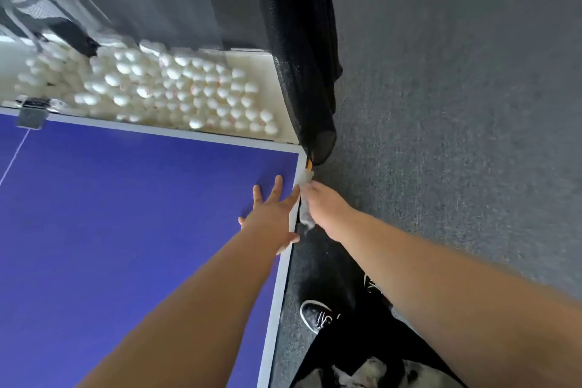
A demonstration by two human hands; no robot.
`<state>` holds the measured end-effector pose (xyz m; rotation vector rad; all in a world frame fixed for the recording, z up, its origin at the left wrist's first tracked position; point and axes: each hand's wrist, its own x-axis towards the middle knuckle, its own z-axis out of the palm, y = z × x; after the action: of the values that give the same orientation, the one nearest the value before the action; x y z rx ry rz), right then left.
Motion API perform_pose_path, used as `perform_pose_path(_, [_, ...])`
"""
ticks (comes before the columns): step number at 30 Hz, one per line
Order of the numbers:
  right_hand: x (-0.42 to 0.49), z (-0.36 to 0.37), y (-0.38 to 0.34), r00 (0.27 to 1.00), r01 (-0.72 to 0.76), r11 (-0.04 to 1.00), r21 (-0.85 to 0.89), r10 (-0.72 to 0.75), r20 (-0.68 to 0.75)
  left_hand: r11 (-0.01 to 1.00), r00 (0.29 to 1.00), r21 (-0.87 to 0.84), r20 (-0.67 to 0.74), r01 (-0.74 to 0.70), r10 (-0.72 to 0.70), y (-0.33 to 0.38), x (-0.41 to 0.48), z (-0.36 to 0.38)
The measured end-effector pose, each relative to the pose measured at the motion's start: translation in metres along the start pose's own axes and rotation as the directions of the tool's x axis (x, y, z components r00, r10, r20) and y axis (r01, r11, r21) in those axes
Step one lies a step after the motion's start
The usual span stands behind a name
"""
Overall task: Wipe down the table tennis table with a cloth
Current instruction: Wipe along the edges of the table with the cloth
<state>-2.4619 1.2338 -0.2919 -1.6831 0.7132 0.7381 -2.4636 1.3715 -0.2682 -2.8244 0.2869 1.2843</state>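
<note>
Right hand (321, 201) is on the cloth (305, 180), fingers curled round it, pressing it against the side rim of the blue tabletop (126, 214) just short of the corner. Left hand (271, 214) lies flat, fingers spread, holding nothing, bracing beside the rim. That cloth looks thin, soft and light, so it will bunch and fold over the edge easily. Best kept wadded in the palm. Mind the black netting (302, 72) and the tray of white balls (189, 88) past the corner.
</note>
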Motion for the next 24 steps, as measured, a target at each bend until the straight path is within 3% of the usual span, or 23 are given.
perform_pose_path(2, [0.003, 0.013, -0.013, 0.995, -0.012, 0.975, 0.223, -0.011, 0.102, 0.998, 0.999, 0.051, 0.029, -0.025, 0.023, -0.008, 0.002, -0.006])
perform_pose_path(6, [0.015, 0.01, -0.036, 0.994, -0.027, 0.911, 0.411, -0.018, 0.105, 0.993, 0.998, 0.11, 0.046, -0.037, 0.033, -0.012, 0.006, -0.011])
perform_pose_path(10, [0.01, 0.009, -0.028, 0.987, -0.132, 0.904, 0.407, 0.084, 0.135, 0.989, 0.999, 0.145, -0.015, -0.042, 0.045, -0.018, 0.003, -0.007])
perform_pose_path(14, [-0.024, 0.02, 0.019, 0.919, -0.329, 0.847, 0.417, 0.186, 0.347, 0.985, 0.995, 0.155, -0.056, -0.079, 0.088, -0.024, 0.003, -0.005])
perform_pose_path(16, [-0.023, 0.024, 0.019, 0.905, -0.375, 0.812, 0.447, 0.215, 0.368, 0.988, 0.996, 0.138, -0.058, -0.064, 0.072, -0.023, 0.003, -0.005])
perform_pose_path(18, [-0.005, 0.023, -0.001, 0.925, -0.344, 0.805, 0.483, 0.201, 0.323, 0.99, 0.997, 0.132, -0.059, -0.049, 0.057, -0.021, 0.002, -0.006])
perform_pose_path(21, [0.021, 0.011, -0.034, 0.976, -0.178, 0.84, 0.512, 0.085, 0.201, 0.991, 0.996, 0.128, -0.079, -0.037, 0.048, -0.019, 0.002, -0.006])
perform_pose_path(24, [0.012, 0.016, -0.024, 0.988, -0.104, 0.891, 0.442, 0.043, 0.145, 0.992, 0.996, 0.114, -0.074, -0.047, 0.055, -0.02, 0.004, -0.003])
